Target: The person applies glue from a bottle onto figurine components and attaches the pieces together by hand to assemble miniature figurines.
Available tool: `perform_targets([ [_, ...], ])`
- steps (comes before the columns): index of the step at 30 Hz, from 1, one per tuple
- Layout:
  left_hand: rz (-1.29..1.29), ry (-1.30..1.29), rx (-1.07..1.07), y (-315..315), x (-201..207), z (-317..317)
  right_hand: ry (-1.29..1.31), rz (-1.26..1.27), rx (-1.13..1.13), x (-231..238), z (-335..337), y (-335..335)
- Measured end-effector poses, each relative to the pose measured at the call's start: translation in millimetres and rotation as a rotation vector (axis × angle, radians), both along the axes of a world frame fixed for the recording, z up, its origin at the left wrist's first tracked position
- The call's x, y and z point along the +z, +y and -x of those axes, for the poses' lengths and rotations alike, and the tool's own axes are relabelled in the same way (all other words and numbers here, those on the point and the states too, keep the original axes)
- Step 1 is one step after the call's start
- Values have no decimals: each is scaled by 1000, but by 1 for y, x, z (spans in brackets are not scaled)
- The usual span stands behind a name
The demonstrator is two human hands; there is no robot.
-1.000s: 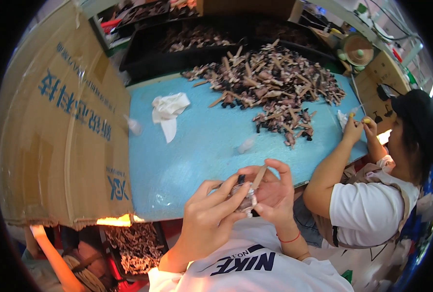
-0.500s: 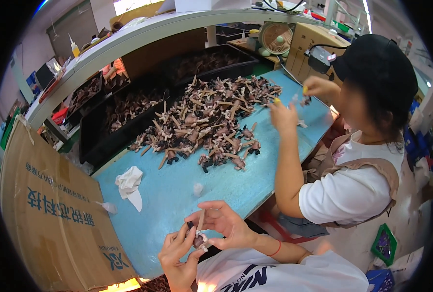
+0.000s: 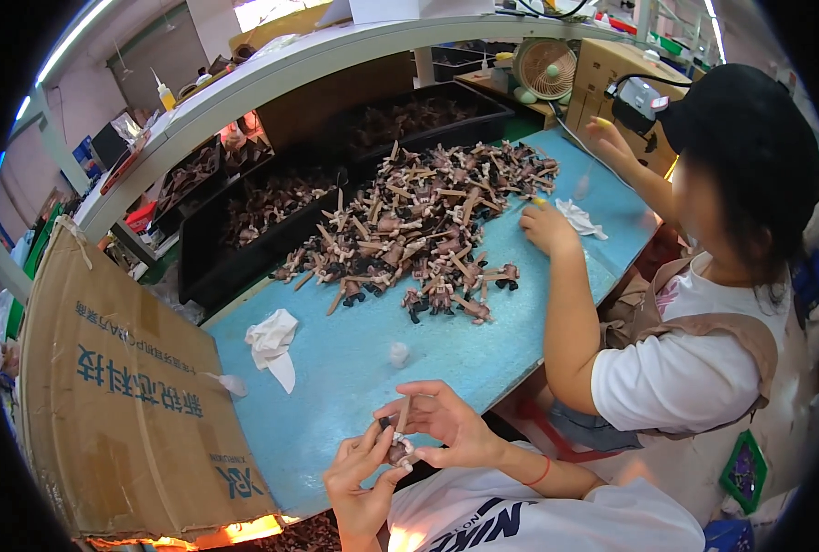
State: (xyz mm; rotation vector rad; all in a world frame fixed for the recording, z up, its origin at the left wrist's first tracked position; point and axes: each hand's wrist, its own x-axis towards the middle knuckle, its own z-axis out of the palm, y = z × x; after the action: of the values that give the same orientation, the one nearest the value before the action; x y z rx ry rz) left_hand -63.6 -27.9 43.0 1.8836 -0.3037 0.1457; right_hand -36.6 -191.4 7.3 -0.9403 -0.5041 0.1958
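Note:
A small figurine (image 3: 398, 451) with a brown body, black and pale parts and a flat wooden stick (image 3: 404, 414) is held up over the near edge of the blue table. The fingers and thumb of my left hand (image 3: 359, 480) pinch it from the left. From the other side, my right hand (image 3: 460, 434) curves round it, fingertips at the stick and thumb close to the figurine's lower end. Beyond my hands a big heap of similar figurines (image 3: 409, 230) covers the middle of the blue table (image 3: 354, 368). A small whitish wad (image 3: 398, 354) lies nearer to me.
A cardboard box (image 3: 143, 405) borders the left side, with a white cloth (image 3: 271, 342) beside it. Black bins (image 3: 207, 258) of figurines stand behind the heap. At right sits a co-worker (image 3: 694, 350), one hand (image 3: 549, 228) by the heap. A shelf (image 3: 198, 101) spans overhead.
The whole view has shifted slightly, while my hands keep the figurine in much the same hold. The co-worker's hands have parted: one reaches toward the back, the other lies lower by the heap.

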Motion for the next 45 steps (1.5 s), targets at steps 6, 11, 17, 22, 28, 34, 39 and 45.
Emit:
perform_targets([
  [6, -8, -3, -13, 1, -2, 2, -3, -12, -4, -1, 3, 1],
  [11, -5, 12, 6, -2, 0, 2, 20, 0, -10, -2, 2, 0],
  [17, -9, -42, -34, -3, 1, -4, 13, 21, -36, 4, -1, -4],
  [22, -7, -42, -64, -2, -1, -4, 2, 51, -62, 6, -1, -2],
  [28, 28, -41, -79, 0, -5, -6, 22, 115, -85, 13, 0, -2],
  [34, 62, 0, -84, 1, -7, -6, 32, 137, -92, 12, -1, -2],
  [39, 81, 22, -87, 1, -9, -8, 44, 147, -98, 17, -2, -2],
  [45, 110, 35, -95, 1, -10, -8, 40, 168, -107, 17, -2, -2],
])
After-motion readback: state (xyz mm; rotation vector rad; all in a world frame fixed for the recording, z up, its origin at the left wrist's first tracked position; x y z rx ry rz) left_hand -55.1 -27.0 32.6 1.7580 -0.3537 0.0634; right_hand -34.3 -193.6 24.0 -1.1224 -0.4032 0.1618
